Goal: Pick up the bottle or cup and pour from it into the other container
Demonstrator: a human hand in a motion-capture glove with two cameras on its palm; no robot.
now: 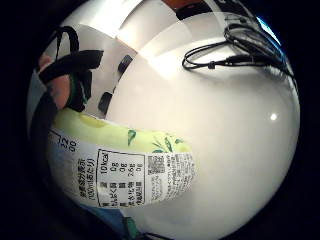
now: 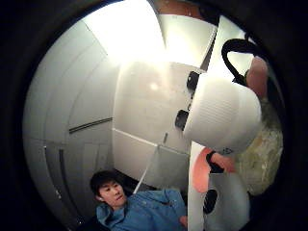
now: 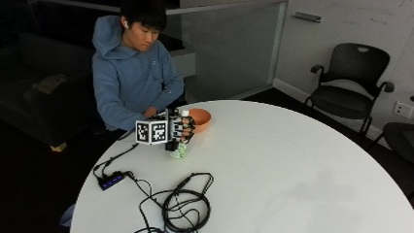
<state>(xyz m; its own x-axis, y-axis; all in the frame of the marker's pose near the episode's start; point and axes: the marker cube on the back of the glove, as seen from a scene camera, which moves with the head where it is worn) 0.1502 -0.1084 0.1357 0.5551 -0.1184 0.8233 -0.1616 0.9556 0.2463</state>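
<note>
Gloved right hand (image 3: 180, 129) wrapped around 1 bottle (image 3: 179, 149), fingers curled about its upper body. Bottle upright near the counter (image 3: 291, 165) edge closest to the seated person, base at or just above the white surface; cannot tell which. White ribbed cap (image 2: 222, 113) on; green and white label (image 1: 125, 165) close to the palm. Orange bowl (image 3: 199, 119) just beside the hand, toward the same edge.

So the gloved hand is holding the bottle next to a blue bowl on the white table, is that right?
Not quite: the bowl is orange, not blue, as the outside view shows. The gloved hand does hold the bottle next to it on the white table.
</note>
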